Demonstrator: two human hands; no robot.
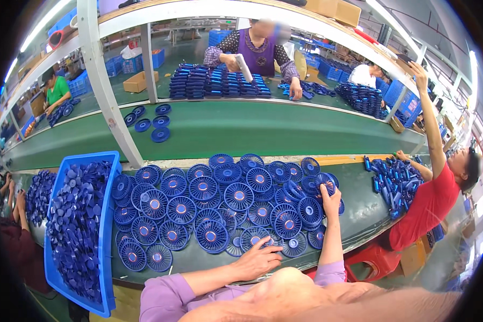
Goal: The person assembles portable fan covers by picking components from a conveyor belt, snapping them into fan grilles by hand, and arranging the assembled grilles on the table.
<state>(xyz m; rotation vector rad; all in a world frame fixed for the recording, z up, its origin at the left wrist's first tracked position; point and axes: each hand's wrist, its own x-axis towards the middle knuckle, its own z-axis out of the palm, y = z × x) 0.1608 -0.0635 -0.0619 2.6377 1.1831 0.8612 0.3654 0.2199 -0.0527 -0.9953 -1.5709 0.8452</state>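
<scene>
Many round blue fan grilles (203,188) with spoked rims lie piled across the table before me, several with copper-coloured rings at their centres. At the pile's right end, my right hand (331,201) has its fingers and thumb closed on one tilted fan grille (326,182). My left hand (258,260) rests at the near edge of the pile, fingers stretched out over the nearest grilles, and nothing shows in its grasp. Just beyond its fingertips lies another grille (294,244).
Left of the pile, a blue tray (110,236) brims with small blue round parts. A green conveyor belt (225,126) runs behind, carrying several grilles. To the right, a person in red (426,206) reaches upward beside blue handle-shaped parts (394,182). Another person (263,51) works across the belt.
</scene>
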